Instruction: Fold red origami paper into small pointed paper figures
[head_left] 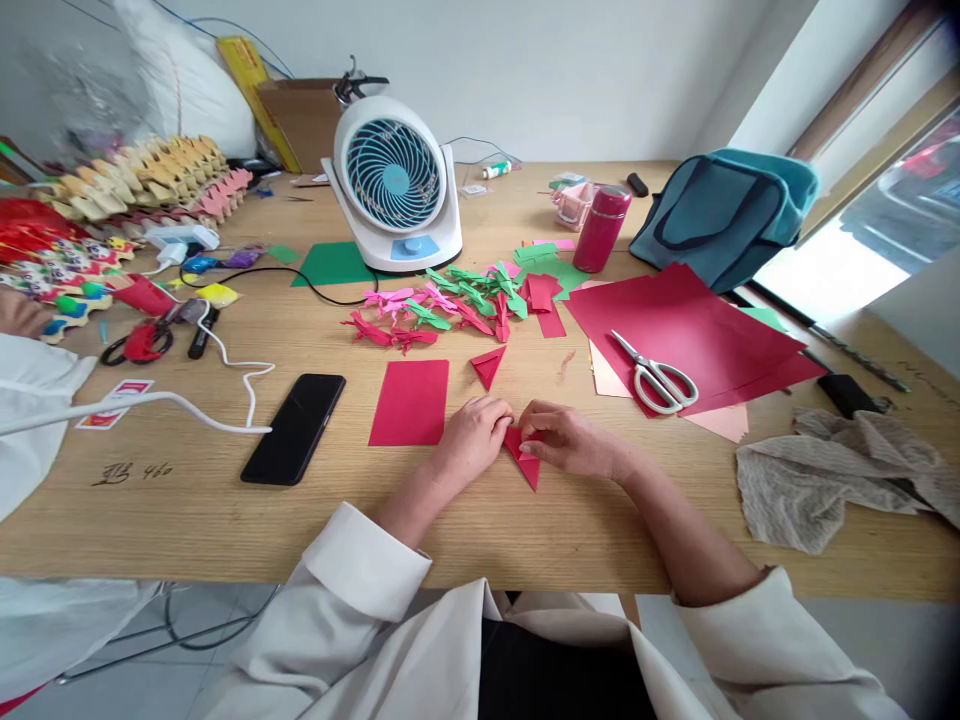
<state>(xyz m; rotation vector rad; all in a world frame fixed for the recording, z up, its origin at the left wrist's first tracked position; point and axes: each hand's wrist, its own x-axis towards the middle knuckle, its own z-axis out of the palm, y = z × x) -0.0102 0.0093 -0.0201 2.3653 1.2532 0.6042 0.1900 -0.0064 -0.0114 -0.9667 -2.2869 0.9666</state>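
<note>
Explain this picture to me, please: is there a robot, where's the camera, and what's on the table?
There is no robot here, just a person. The single picture comes from a camera worn on that person's head, looking forward and down. The bare right hand pinches a small folded red paper; the fingers of the bare left hand are at its upper corner, their hold hard to make out. On the wooden table lie a red triangle, a red rectangle and a phone. Scissors rest on large red sheets; a fan stands farther back. The white sleeve at the left edge is someone else's.
</note>
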